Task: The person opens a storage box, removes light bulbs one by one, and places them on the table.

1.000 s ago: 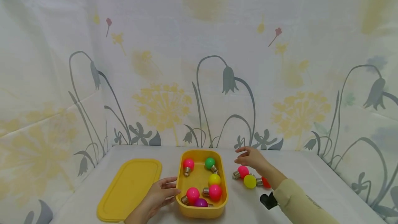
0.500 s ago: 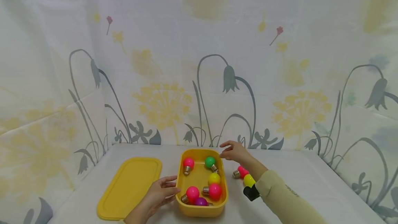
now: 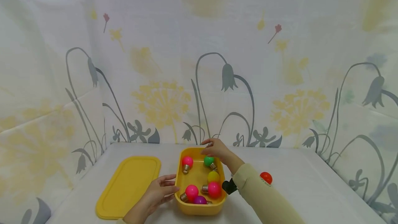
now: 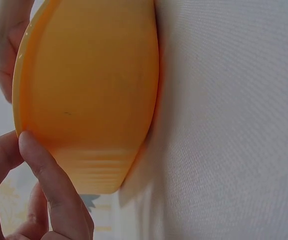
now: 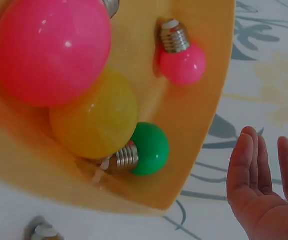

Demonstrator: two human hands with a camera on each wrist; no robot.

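A yellow plastic box (image 3: 200, 210) holds several coloured light bulbs with metal screw bases. Inside it lie a pink bulb (image 3: 187, 161), a green bulb (image 3: 209, 160), a yellow bulb (image 3: 213, 176) and a purple bulb (image 3: 200, 200), plus more pink ones near the front. My left hand (image 3: 158, 193) pinches the box's left rim between thumb and finger; the left wrist view shows one fingertip on the outer wall. Over the far right corner hovers my right hand (image 3: 219, 150), fingers extended. The right wrist view shows that hand (image 5: 271, 195) holding nothing, beyond the box's edge.
A yellow lid (image 3: 130, 186) lies flat on the white table to the left of the box. Right of my sleeve (image 3: 264, 193) a red bulb (image 3: 266, 178) shows partly. The sleeve hides other loose bulbs. A flower-patterned curtain (image 3: 199, 61) closes off the back.
My right hand has moved left, from above the loose bulbs to over the box's far right corner, and its sleeve now covers the loose pink and yellow bulbs. My left hand stays at the rim.
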